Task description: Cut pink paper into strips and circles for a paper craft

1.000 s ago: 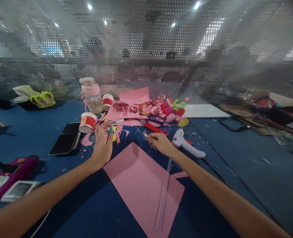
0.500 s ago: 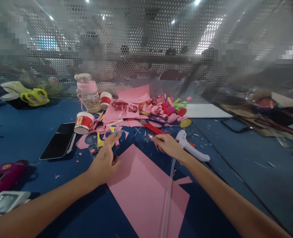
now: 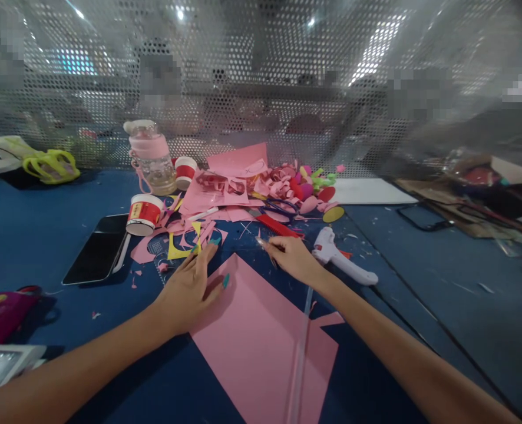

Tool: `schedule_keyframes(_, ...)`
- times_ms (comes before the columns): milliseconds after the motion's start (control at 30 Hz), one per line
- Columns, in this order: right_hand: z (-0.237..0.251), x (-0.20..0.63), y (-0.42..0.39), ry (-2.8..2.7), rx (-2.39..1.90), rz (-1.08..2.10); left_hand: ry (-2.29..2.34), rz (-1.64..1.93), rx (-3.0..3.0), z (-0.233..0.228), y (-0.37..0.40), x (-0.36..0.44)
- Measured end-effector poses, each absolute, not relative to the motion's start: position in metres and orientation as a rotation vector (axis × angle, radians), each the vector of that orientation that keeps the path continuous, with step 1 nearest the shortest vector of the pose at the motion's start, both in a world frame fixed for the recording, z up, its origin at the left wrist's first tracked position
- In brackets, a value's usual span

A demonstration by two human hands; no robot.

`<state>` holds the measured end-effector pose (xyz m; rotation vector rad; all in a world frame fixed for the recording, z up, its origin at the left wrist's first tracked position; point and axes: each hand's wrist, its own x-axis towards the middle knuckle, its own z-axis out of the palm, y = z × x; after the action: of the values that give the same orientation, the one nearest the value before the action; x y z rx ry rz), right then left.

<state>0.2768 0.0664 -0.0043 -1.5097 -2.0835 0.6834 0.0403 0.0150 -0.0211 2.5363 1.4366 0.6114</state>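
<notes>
Pink paper (image 3: 261, 335) lies flat on the blue table (image 3: 44, 235) before a perforated metal screen (image 3: 261, 70); left hand (image 3: 190, 291) rests spread-fingered on its near corner; right hand (image 3: 291, 259) pinches a small thin tool, too blurred to name; scraps (image 3: 243, 188) are heaped behind; glue gun (image 3: 343, 262) just right

Readable text: none anywhere in the view.
Red-and-white paper cup (image 3: 142, 214): a red band with marks too blurred to read.
Second red-and-white cup (image 3: 185, 172): the same kind of band, nothing legible.
Pink bottle (image 3: 153, 158): no label can be made out.
Small device at the left edge (image 3: 0, 364): its screen is pale and blurred, no characters legible.
Black phone (image 3: 93, 255): its screen is dark.
</notes>
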Motion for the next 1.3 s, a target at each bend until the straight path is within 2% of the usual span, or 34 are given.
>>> schedule_keyframes(767,0.001,0.261,0.054,-2.235,-1.788,0.323,1.527,0.589,2.607,-0.021,0.012,0.041)
schedule_keyframes(1300,0.002,0.253,0.050,-2.384,-1.922,-0.069,1.524,0.614,2.627,-0.022,0.011,0.041)
